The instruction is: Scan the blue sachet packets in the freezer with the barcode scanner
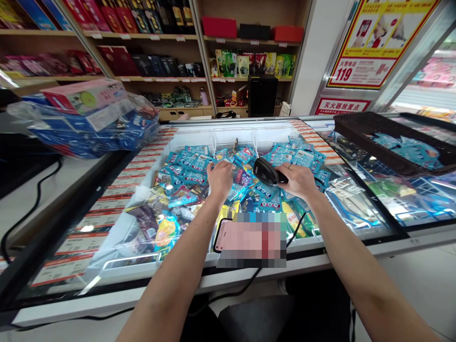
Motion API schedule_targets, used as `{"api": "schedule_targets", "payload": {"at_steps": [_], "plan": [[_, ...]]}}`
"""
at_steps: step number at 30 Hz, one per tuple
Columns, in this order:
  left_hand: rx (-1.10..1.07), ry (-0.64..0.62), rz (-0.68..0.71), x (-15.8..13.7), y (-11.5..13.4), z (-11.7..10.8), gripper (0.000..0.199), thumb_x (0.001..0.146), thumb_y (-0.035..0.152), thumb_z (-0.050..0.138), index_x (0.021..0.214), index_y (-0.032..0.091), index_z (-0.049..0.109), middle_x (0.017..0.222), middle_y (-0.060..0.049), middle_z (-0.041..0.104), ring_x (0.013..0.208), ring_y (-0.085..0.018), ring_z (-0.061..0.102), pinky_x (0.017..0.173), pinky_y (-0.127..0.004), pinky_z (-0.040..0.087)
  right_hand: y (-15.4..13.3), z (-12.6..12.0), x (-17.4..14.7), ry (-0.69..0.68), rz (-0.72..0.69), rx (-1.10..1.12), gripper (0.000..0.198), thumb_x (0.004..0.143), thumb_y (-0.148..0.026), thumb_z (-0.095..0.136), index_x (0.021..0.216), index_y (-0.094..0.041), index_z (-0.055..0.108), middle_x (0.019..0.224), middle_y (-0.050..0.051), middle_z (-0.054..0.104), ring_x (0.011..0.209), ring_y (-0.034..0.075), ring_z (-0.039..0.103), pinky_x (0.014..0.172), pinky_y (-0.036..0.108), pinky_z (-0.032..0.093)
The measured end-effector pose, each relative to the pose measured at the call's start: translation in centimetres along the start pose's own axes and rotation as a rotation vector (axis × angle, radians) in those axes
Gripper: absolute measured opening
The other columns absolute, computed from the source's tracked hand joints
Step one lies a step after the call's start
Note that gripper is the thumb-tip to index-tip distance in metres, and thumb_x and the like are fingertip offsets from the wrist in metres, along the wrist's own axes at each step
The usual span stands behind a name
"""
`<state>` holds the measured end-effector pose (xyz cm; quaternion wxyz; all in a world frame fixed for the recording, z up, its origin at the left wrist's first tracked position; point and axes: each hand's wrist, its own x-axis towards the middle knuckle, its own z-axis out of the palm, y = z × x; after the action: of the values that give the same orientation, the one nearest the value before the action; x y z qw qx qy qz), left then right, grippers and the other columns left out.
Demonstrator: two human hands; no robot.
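In my right hand (298, 179) is a black barcode scanner (266, 172); the fingers are wrapped round its handle and its head points left. My left hand (220, 179) is over the middle of the freezer, left of the scanner, with its fingers curled down. What those fingers grip, if anything, is hidden. Light-blue ice cream packets (190, 161) lie beyond and left of it, and more blue packets (299, 154) lie behind the right hand. A purple packet (242, 176) shows between the two hands. Below them lies a phone (228, 233), partly blurred out, near the freezer's front edge.
The chest freezer (117, 304) has glass lids with rows of price labels (117, 199) at the left. Plastic-wrapped boxes (92, 118) sit on its left back. A dark basket (377, 147) with blue packets stands right. A black cable (245, 285) hangs along the front. Stocked shelves (142, 35) stand behind.
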<state>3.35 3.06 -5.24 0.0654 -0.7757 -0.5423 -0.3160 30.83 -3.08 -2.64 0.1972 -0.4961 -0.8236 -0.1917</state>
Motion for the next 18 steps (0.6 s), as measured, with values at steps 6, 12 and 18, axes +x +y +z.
{"api": "schedule_targets", "payload": {"at_steps": [6, 12, 18], "plan": [[0.105, -0.012, -0.034, 0.2, -2.2, 0.2, 0.036, 0.09, 0.012, 0.034, 0.097, 0.025, 0.066, 0.107, -0.004, 0.068, 0.115, -0.022, 0.054, 0.111, -0.051, 0.017, 0.5, -0.3, -0.1, 0.021, 0.012, -0.015, 0.029, 0.085, -0.037, 0.057, 0.11, -0.022, 0.062, 0.095, 0.004, 0.068, 0.081, 0.019, 0.061, 0.065, 0.028, 0.034], [0.107, 0.068, 0.027, 0.3, -2.7, -0.5, 0.028, 0.091, 0.021, 0.041, 0.098, 0.027, 0.067, 0.124, -0.004, 0.062, 0.13, -0.025, 0.044, 0.115, -0.055, 0.005, 0.8, -0.5, -0.3, 0.046, 0.063, -0.025, 0.031, 0.085, -0.036, 0.057, 0.113, -0.022, 0.062, 0.095, 0.004, 0.067, 0.083, 0.02, 0.061, 0.065, 0.028, 0.034], [-0.023, -0.078, 0.123, 0.5, 0.6, -1.1, 0.034, 0.089, 0.048, 0.047, 0.096, 0.024, 0.07, 0.102, -0.007, 0.069, 0.106, -0.026, 0.057, 0.101, -0.047, 0.031, 0.7, -0.4, -0.2, 0.066, 0.058, -0.027, 0.03, 0.084, -0.036, 0.058, 0.111, -0.023, 0.062, 0.094, 0.003, 0.067, 0.082, 0.019, 0.061, 0.065, 0.028, 0.034]]}}
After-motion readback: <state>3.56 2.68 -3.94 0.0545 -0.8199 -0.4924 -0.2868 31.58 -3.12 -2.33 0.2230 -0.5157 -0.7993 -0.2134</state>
